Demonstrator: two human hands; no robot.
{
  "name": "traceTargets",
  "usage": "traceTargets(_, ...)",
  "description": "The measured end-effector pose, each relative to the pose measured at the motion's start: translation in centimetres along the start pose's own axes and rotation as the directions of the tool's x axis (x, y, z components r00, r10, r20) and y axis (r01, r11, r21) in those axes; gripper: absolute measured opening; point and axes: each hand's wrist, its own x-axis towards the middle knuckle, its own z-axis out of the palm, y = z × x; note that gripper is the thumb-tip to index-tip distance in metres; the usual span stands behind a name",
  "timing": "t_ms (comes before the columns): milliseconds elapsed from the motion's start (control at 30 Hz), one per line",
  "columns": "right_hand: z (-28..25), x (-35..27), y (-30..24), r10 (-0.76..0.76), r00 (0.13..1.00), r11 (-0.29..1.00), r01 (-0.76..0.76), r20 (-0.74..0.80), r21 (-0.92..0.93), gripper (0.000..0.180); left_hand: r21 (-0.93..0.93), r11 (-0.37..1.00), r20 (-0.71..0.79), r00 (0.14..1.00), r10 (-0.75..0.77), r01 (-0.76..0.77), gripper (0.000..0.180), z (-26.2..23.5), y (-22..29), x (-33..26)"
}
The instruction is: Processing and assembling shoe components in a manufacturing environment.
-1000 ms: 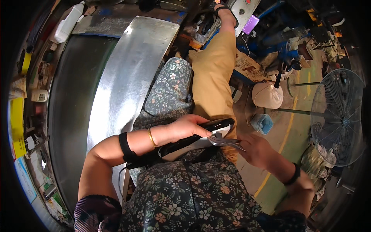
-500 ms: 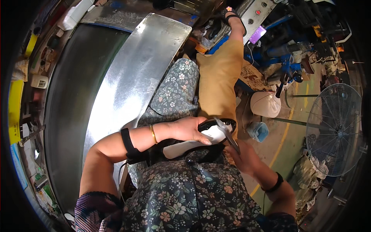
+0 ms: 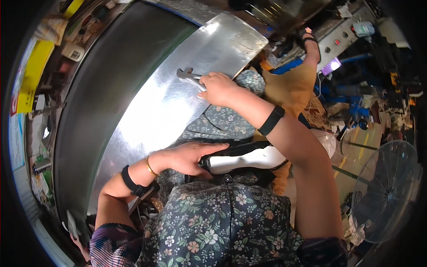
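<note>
I see the open-end wrench at about 11 o'clock in the head view, lying flat against the curved sheet-metal panel. Its forked head points toward 9 o'clock; its handle runs into the right hand, whose fingers are curled closed around it.

At 6 o'clock from the wrench, near frame centre, the left hand rests on a black-and-white handheld tool. The fingers lie extended and narrow along its near end, thumb on top; I judge this a steadying hold, not a full clasp. The tool sits across the lap, on floral fabric.

Procedure note, as I judge it: keep the wrench head flat on the panel and the wrist in line with the handle, so the open end does not skate across the polished surface. I cannot tell whether the forked head is seated on a fastener. Keep the left hand firm on the handheld tool so that it does not roll off the lap.

Outward: at 1 o'clock, another person in a tan garment reaches a hand toward a grey control box. At 4 o'clock stands a pedestal fan.
</note>
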Motion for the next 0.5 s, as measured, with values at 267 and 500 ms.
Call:
traceTargets(267, -7.2, -15.2, 2.3, 0.165, 0.809, 0.848, -0.408, 0.565, 0.337, 0.049, 0.054, 0.994, -0.251, 0.965, -0.074, 0.091, 0.107, 1.1, -0.5, -0.9)
traceTargets(500, -3.0, -23.8, -1.2, 0.646, 0.763, 0.578, -0.503, 0.016, 0.642, 0.04, -0.59, 0.644, -0.511, 0.843, 0.167, -0.486, 0.084, -4.6, 1.9, 1.7)
